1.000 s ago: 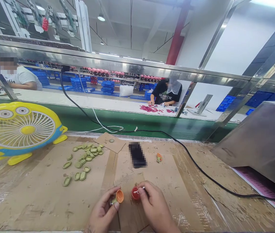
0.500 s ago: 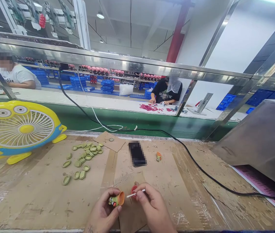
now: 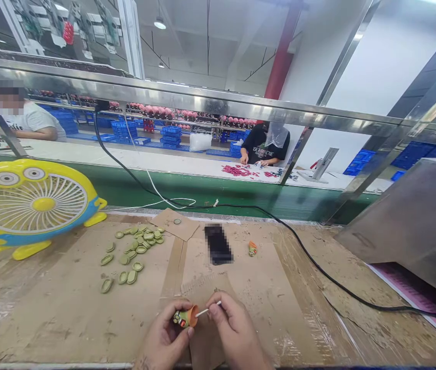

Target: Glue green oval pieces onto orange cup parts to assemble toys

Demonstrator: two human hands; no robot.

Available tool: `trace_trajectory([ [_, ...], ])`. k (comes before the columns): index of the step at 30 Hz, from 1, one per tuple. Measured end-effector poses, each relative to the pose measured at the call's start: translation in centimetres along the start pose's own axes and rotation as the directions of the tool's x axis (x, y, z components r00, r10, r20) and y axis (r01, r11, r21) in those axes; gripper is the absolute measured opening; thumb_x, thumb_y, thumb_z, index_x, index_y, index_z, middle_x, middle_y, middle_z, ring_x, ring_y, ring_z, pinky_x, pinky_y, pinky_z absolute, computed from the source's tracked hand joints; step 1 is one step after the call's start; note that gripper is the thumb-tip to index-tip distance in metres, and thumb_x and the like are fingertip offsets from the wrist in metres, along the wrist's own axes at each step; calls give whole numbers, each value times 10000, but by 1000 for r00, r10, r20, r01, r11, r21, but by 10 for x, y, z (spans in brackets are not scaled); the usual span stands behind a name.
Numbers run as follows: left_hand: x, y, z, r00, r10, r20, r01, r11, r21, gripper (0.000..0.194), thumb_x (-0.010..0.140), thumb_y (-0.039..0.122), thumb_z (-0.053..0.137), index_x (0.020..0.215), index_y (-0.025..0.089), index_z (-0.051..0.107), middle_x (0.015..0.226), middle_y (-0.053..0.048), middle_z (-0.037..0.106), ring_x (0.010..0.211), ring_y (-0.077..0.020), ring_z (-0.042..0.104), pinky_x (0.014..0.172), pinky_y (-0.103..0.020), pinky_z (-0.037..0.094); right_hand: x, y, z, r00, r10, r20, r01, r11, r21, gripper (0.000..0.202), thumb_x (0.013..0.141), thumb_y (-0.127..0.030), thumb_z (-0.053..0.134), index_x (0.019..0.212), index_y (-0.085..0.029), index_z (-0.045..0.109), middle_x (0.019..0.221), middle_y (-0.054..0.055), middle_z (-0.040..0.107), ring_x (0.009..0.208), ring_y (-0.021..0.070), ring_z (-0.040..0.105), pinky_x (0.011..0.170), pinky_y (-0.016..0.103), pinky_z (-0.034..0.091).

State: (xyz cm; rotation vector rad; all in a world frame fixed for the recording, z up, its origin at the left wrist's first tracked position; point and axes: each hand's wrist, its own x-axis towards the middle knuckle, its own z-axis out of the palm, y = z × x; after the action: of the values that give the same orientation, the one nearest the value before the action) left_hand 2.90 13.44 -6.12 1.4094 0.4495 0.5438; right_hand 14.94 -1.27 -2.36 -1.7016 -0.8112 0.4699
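Lying beyond my left hand [image 3: 166, 334] are green oval caps [image 3: 141, 250] and a black phone [image 3: 218, 244]; that hand pinches a figurine [image 3: 183, 319], open end facing the cotton swab [image 3: 203, 312] my right hand [image 3: 237, 329] pinches.

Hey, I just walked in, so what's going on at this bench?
Someone's left hand holds a small green-and-orange piece on its side, its orange opening turned toward the right hand. That hand pinches a thin white stick, the tip at the opening; whether it touches inside is hard to tell. Green oval pieces lie loosely on the cardboard to the left, and a similar green-and-orange item lies farther ahead.
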Motion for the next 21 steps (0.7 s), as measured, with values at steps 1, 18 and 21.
trace_trajectory([
  [1,0,0,0,1000,0,13,0,1000,15,390,740,456,839,1020,196,760,1051,-95,716,1039,-286,636,919,-316,542,0,1,0,1000,-1,-5,1,1000,0,366,1021,-508,481,860,-208,614,821,32,647,786,207,583,695,282,416],
  [18,-6,18,6,998,-14,-66,15,1000,20,449,770,592,790,984,206,703,1000,-68,672,940,-252,596,790,-298,486,8,7,-28,995,-34,-90,8,960,-279,262,1034,-333,462,891,-203,640,906,67,705,875,238,635,788,319,428],
  [21,-5,17,6,998,0,-70,0,1000,8,460,761,604,793,964,206,685,992,-65,653,947,-253,582,784,-298,472,8,13,-29,998,-21,-61,0,943,-333,231,1014,-281,466,892,-206,648,920,71,713,892,248,642,792,327,426],
])
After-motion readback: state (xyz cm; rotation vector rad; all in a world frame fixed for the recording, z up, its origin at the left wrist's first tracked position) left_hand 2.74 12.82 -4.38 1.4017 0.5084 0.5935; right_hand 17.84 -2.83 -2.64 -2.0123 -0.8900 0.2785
